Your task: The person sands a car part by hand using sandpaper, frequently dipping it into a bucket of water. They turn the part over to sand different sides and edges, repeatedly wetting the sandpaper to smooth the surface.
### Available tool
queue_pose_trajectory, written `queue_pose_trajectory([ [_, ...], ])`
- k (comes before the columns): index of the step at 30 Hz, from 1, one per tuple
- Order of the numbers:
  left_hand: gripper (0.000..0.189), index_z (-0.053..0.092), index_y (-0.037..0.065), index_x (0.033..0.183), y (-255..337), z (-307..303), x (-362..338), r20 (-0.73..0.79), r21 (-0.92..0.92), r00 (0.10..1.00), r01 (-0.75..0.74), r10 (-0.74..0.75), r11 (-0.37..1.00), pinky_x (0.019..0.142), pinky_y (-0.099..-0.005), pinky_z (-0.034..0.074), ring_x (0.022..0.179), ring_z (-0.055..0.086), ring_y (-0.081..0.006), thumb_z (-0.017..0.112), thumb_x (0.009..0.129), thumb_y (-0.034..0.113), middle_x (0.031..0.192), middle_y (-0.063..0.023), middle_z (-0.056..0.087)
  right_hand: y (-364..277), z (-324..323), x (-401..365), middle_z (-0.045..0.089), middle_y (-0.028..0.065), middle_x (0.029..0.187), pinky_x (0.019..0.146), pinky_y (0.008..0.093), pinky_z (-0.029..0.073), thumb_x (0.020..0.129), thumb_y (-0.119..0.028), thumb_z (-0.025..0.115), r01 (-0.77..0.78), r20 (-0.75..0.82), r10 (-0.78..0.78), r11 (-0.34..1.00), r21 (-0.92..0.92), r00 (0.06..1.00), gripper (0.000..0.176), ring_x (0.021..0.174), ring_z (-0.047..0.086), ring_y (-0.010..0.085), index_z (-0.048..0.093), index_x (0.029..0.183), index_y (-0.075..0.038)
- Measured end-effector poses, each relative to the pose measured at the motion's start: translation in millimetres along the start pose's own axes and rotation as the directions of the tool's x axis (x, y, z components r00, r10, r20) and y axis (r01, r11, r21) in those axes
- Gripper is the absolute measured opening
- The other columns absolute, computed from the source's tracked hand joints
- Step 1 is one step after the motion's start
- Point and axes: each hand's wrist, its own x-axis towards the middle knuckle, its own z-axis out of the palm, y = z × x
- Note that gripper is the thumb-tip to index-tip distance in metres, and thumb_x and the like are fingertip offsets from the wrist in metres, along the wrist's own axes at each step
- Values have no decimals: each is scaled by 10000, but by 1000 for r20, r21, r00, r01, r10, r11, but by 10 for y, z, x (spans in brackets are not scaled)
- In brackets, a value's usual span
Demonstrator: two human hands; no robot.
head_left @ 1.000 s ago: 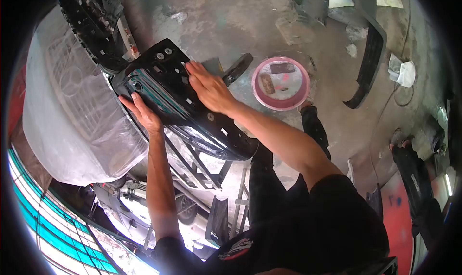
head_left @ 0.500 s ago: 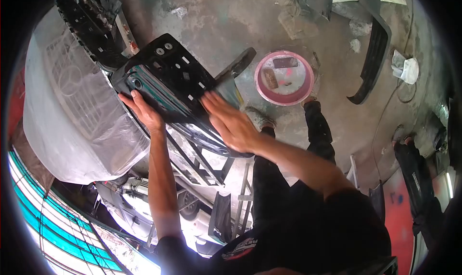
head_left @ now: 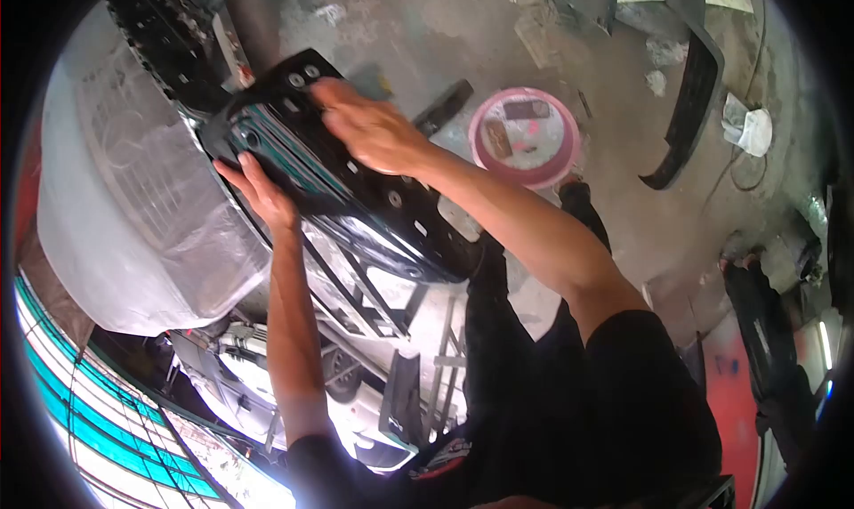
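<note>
A glossy black plastic car part (head_left: 347,193), probably a bumper, lies across a metal stand (head_left: 365,291) in front of me. It has round and rectangular holes in its upper face. My left hand (head_left: 267,197) rests on the near-left side of the part, fingers stretched out and apart. Across its far face lies my right hand (head_left: 369,131), blurred by motion, with its fingers extended near a round hole at the far end. Whether anything thin is under the right palm is hidden.
A pink tub (head_left: 481,153) with cloudy liquid and several blocks stands on the floor beyond my feet. Plastic sheeting (head_left: 124,242) covers a car at left. Other dark trim pieces (head_left: 689,109) lie at upper right. Another person's legs (head_left: 765,340) show at right.
My right hand has slid along the black part, away from my body and to the left, toward its far end. My left hand stays on the near side.
</note>
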Motion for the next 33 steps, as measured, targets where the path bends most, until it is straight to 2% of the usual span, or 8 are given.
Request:
queue_pose_trajectory([
  [2,754,113,-108,1537,218,42,72,-74,-109,967,237,-245,965,1219,-353,104,1508,150,-317,398,1068,409,1625,-272,109,390,-70,-675,344,191,1567,1185,379,310,1070,-281,387,-144,-4,144,989,16,990,494,1446,343,323,377,1506,-49],
  [3,762,127,-119,1530,-88,-18,17,-19,64,999,46,-45,997,1219,-353,104,1513,131,-311,394,1067,424,1631,-261,97,385,-76,-965,332,192,1574,1188,365,298,1070,-274,401,-165,1,165,984,71,986,492,1455,332,312,378,1504,-45],
  [11,559,230,32,1561,-209,-102,4,7,153,1000,-19,18,988,1221,-424,163,1500,162,-414,300,1083,313,1631,-268,89,-239,6,-2242,411,235,1513,1154,408,358,1029,-183,485,-133,-27,132,990,-40,991,493,1427,374,355,399,1485,-19],
  [15,611,244,0,1549,118,-12,15,-79,14,974,214,-212,977,1221,-428,154,1504,147,-418,295,1077,384,1623,-267,135,-107,159,-1735,444,251,1481,1150,432,367,1014,-135,502,-163,-187,162,987,8,969,473,1410,394,381,432,1464,-8],
  [20,598,235,7,1556,-417,-226,8,137,201,947,-315,291,928,1224,-404,128,1521,117,-353,309,1087,371,1638,-256,65,-346,39,-2495,381,243,1535,1176,382,305,1038,-146,462,-211,2,211,977,23,978,466,1448,351,340,411,1467,29],
  [23,574,280,20,1548,-179,-103,28,11,9,996,90,-90,996,1220,-414,148,1515,128,-385,284,1086,361,1630,-269,94,-42,145,-2009,395,242,1521,1166,406,335,1046,-203,458,-272,-143,269,962,-1,953,469,1416,388,369,429,1457,21],
  [30,757,325,-1,1520,-405,-199,52,102,284,960,-279,260,917,1226,-471,135,1496,166,-424,174,1042,566,1593,-195,291,-174,235,-2698,381,253,1528,1178,404,314,1038,-133,432,-270,-141,259,961,-61,955,467,1428,381,366,392,1481,9],
  [33,692,338,9,1521,-218,-149,68,34,87,997,-73,70,994,1223,-430,120,1505,133,-431,255,1059,519,1618,-262,168,-63,196,-2946,416,256,1502,1166,405,339,1038,-133,433,-289,-147,283,957,-20,948,459,1417,397,367,400,1472,15],
])
